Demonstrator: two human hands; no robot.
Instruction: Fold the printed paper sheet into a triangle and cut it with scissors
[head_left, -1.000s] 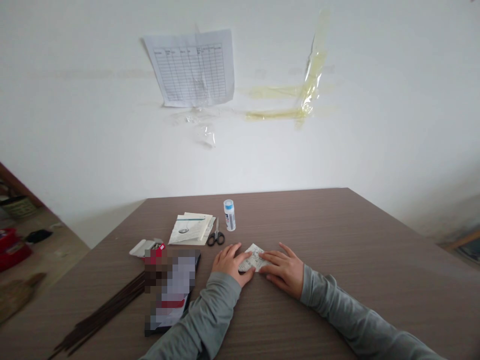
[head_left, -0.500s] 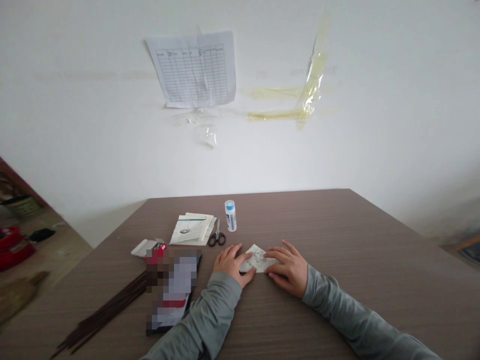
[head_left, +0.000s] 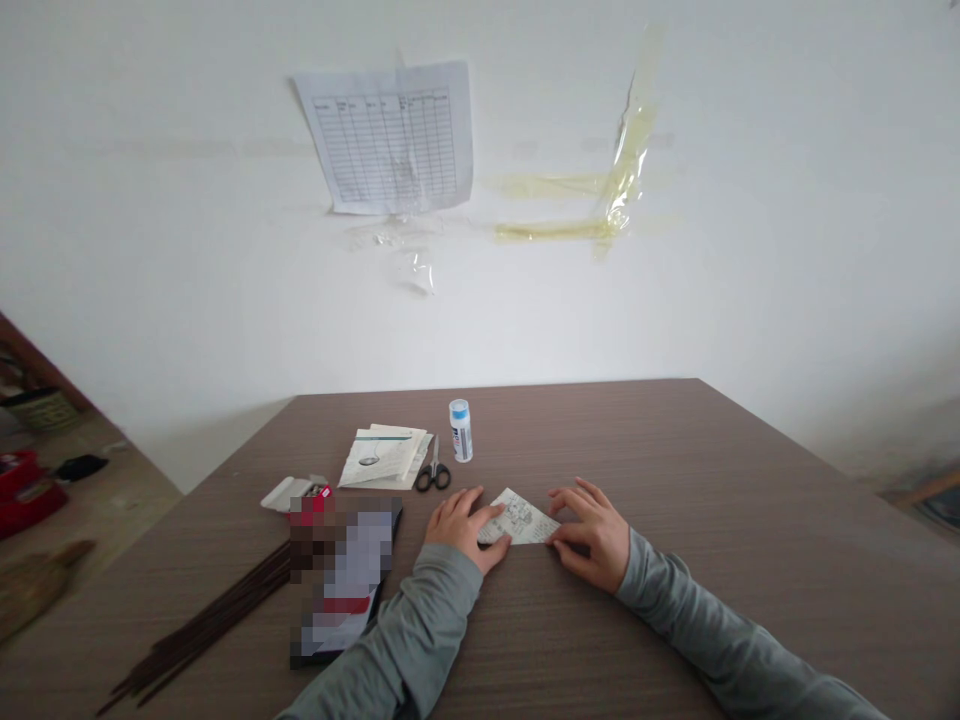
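Observation:
A printed paper folded into a triangle [head_left: 517,520] lies flat on the table, its peak pointing away from me. My left hand [head_left: 461,525] holds its left side down, thumb at the lower edge and index finger on top. At the right corner, the thumb and index finger of my right hand [head_left: 592,535] pinch the tip, while the other fingers are raised and bent. Just beyond my left hand are black-handled scissors [head_left: 433,474] and an upright white glue stick [head_left: 461,432] with a blue top.
Several paper sheets [head_left: 381,458] lie left of the scissors. Nearer me are an opened red-and-white box [head_left: 304,496], a blurred-out dark-edged flat item [head_left: 346,585] and a bundle of thin dark brown sticks [head_left: 202,625]. The wall behind the table [head_left: 600,420] carries a taped sheet [head_left: 394,140].
My right hand has slid right along the paper to its corner, uncovering more of the triangle. My left hand stays where it was.

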